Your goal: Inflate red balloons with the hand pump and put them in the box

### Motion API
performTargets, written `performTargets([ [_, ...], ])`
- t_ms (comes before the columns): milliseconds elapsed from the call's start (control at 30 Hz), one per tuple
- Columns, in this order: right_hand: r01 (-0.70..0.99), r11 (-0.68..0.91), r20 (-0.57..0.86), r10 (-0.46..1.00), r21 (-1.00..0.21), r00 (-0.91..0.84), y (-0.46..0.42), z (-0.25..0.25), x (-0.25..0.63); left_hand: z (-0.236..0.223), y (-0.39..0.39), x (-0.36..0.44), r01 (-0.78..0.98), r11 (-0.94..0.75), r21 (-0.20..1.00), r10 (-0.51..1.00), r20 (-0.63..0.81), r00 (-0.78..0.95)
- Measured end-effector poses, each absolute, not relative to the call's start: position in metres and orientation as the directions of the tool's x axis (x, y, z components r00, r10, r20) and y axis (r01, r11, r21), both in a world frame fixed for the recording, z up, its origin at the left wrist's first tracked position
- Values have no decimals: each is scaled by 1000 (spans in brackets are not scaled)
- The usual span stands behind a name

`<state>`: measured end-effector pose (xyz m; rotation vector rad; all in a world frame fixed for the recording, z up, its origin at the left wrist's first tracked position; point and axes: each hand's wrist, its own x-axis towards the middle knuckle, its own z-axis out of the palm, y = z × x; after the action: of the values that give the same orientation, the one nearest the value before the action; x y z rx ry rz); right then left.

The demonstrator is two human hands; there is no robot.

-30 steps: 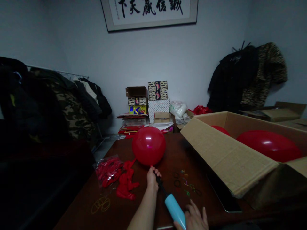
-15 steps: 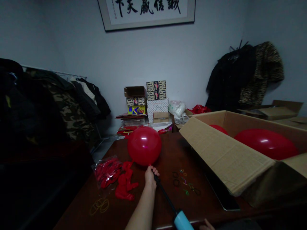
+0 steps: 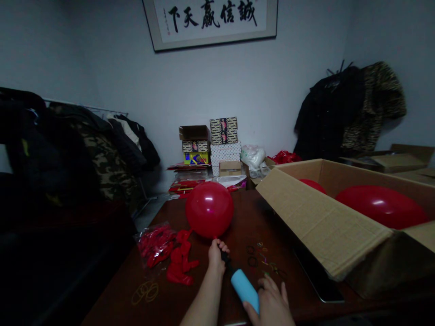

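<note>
A round, inflated red balloon (image 3: 209,210) stands above the table, its neck pointing down toward me. My left hand (image 3: 217,253) is closed around that neck and the black end of a hand pump. The pump's blue barrel (image 3: 245,290) slants down to the right, close to my left hand. At its near end is my right hand (image 3: 272,301), thumb on one side and fingers on the other, holding the barrel loosely. Flat red balloons (image 3: 180,265) lie left of my left wrist, beside a clear bag of red balloons (image 3: 156,244).
Yellow rubber bands (image 3: 145,292) lie at the table's left; several small coloured bands (image 3: 263,258) lie right of the pump. A cardboard box (image 3: 322,222) holding inflated red balloons (image 3: 380,206) stands at the right, beside a dark flat device (image 3: 317,276). Stacked boxes (image 3: 224,145) stand behind.
The blue barrel has slid up along its black rod toward my left hand. My right hand has come up into view with it. The balloon looks about the same size.
</note>
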<state>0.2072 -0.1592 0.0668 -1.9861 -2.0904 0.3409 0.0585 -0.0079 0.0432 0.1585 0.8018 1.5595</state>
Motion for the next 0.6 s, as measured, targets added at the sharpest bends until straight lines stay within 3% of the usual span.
performTargets([
  [233,932,22,14,1000,-362,-18,-141,71,188,41,-9,59,-804,79,590,904,-382,-192],
  [600,959,43,-2,999,-280,-45,-169,41,221,40,-1,61,-762,42,646,922,-319,-219],
])
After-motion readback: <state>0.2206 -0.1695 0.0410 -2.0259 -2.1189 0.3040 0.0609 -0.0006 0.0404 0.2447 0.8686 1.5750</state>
